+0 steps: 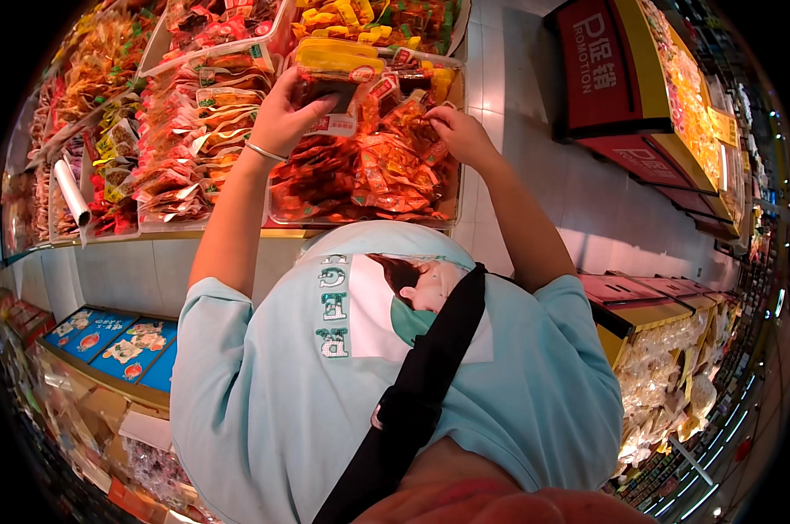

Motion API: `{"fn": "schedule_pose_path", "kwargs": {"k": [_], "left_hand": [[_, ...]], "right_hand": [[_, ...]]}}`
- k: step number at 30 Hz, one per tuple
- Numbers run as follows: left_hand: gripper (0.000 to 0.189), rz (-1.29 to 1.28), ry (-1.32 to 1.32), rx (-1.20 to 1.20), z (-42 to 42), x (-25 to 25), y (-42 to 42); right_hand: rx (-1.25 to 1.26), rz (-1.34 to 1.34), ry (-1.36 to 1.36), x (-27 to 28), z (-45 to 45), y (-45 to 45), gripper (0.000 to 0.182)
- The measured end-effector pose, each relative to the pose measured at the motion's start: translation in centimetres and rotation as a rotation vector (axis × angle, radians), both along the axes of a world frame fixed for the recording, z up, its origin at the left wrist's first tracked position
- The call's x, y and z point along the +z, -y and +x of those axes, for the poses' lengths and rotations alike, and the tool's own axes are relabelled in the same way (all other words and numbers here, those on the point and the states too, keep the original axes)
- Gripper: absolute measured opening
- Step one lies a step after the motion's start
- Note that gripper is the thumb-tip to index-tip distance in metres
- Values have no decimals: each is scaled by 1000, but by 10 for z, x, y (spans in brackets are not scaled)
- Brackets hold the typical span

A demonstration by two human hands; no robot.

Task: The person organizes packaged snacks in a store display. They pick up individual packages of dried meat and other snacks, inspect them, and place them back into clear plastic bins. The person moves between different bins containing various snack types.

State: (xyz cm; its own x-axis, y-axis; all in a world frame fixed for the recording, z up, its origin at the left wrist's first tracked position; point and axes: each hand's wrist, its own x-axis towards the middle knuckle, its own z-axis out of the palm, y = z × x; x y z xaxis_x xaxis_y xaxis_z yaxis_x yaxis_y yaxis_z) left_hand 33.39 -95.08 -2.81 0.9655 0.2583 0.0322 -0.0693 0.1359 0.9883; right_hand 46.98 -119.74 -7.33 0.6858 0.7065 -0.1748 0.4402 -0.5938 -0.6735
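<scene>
My left hand [291, 116], with a bracelet at the wrist, grips several small snack packets [336, 75] with yellow tops and dark contents above a clear plastic bin [459, 190]. Red and orange snack packets [395, 164] fill that bin. At its right side, my right hand [459, 134] has its thumb and forefinger pinched together over the packets. Whether a packet's edge is between those fingertips is not clear.
Bins of upright packets [228, 124] adjoin on the left, with a white tube [72, 190] across one. Promotion stands [604, 72] with wrapped goods are at the right. Blue printed boxes [116, 347] lie on a lower-left display.
</scene>
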Motion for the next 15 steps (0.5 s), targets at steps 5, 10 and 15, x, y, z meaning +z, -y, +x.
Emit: {"fn": "schedule_pose_path", "kwargs": {"k": [5,10,15], "left_hand": [[47,-34,119,2,1,0,2],[47,-30,125,12,2,3,2],[45,-33,36,-19,1,3,2]], "right_hand": [[291,0,-117,10,-8,0,22],[250,-116,45,24,-10,-3,24],[424,-528,537,10,-4,-2,15]]}}
